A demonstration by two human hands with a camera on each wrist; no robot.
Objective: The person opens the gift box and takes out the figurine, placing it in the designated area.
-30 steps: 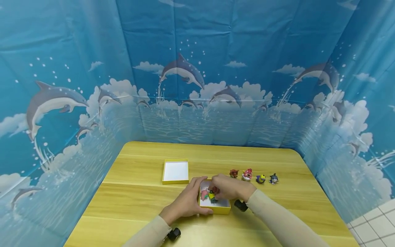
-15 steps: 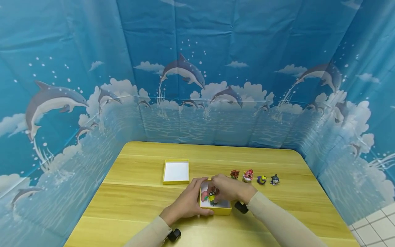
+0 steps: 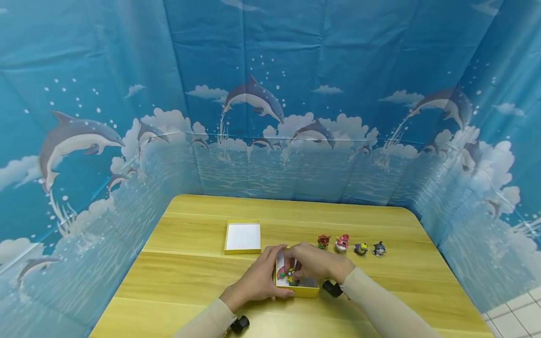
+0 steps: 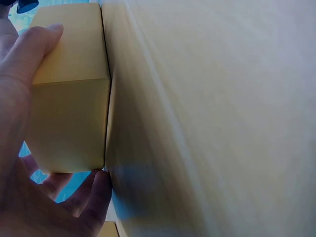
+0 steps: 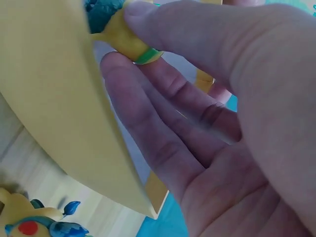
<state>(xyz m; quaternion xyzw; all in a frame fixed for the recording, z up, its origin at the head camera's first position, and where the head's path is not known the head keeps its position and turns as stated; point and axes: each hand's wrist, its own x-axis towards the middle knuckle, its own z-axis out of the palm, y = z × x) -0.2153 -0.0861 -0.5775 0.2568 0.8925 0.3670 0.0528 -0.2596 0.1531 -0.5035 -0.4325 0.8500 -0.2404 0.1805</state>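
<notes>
A yellow box [image 3: 306, 292] with a white inside stands uncovered on the table. My left hand [image 3: 258, 280] grips its left end, thumb [image 4: 37, 44] on the near wall and fingers round the far side. Reaching into the box from the right, my right hand [image 3: 317, 263] pinches a yellow minion figurine [image 3: 290, 273] with big eyes; the right wrist view shows its yellow body [image 5: 127, 39] under the thumb. Left of it in the box lies a pink figurine [image 3: 281, 273], partly covered.
A shallow yellow lid [image 3: 243, 237] lies white side up behind my left hand. To the right stand a reddish-brown figurine [image 3: 323, 241], a pink-and-white one [image 3: 342, 243], a yellow-and-purple one [image 3: 361, 249] and a dark grey one [image 3: 379, 249]. A dolphin curtain [image 3: 270, 173] encloses the table.
The minion figurine has turned and shifted slightly within the box, its eyes now facing up toward the head camera. My left hand has stayed on the box.
</notes>
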